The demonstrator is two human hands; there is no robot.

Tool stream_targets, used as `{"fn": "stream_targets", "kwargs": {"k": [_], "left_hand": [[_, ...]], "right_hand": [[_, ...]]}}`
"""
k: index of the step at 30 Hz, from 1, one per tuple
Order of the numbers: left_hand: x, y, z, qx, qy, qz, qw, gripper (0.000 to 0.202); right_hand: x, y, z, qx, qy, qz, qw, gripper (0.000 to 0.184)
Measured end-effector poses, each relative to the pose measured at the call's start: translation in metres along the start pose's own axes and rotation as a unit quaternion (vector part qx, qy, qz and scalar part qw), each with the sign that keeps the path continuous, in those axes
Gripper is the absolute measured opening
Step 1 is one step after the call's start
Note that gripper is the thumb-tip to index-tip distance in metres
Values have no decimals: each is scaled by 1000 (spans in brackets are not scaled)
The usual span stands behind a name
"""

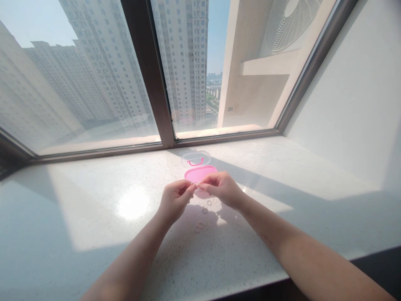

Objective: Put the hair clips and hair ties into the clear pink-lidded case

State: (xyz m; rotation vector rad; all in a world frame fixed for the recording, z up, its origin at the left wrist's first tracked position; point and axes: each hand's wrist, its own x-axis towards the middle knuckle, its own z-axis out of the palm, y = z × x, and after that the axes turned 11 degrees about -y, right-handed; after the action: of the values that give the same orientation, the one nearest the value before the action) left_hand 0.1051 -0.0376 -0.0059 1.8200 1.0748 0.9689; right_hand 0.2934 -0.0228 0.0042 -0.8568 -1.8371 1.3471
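Observation:
My left hand (176, 198) and my right hand (223, 189) meet above the sill, thumbs and forefingers pinched. A tiny pale thing (198, 184) shows between the fingertips of both hands, too small to make out. Just behind them sits an oval pink box (201, 172), its front partly covered by my fingers. Beyond it lies a clear oval lid (196, 158) with a pink curved handle (196, 161). Below my hands several small thin rings lie on the sill, among them a dark ring (209, 202) and, closer to me, a pale pair (199, 227).
The speckled white windowsill (103, 267) carries everything, with bright sun patches and shadows across it. A dark-framed window (163, 104) rises behind, and a white wall (347, 104) bounds the right side. The sill's front edge runs along the lower right.

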Motion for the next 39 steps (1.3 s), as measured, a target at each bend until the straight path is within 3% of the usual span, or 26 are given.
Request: {"fn": "stream_targets", "kwargs": {"k": [4, 9, 18, 30, 39], "left_hand": [[0, -1, 1, 86, -6, 29, 996, 27], [-2, -1, -1, 222, -12, 87, 971, 27], [-2, 4, -6, 336, -81, 112, 932, 27], [-3, 3, -2, 343, -108, 113, 926, 30], [-3, -2, -1, 279, -73, 117, 950, 9]], "right_hand": [[0, -1, 0, -57, 7, -8, 998, 20], [-3, -4, 0, -120, 12, -12, 993, 18], [-6, -4, -1, -219, -24, -27, 975, 20], [-6, -9, -1, -286, -69, -50, 954, 21], [-6, -7, -1, -289, -82, -56, 952, 20]]}}
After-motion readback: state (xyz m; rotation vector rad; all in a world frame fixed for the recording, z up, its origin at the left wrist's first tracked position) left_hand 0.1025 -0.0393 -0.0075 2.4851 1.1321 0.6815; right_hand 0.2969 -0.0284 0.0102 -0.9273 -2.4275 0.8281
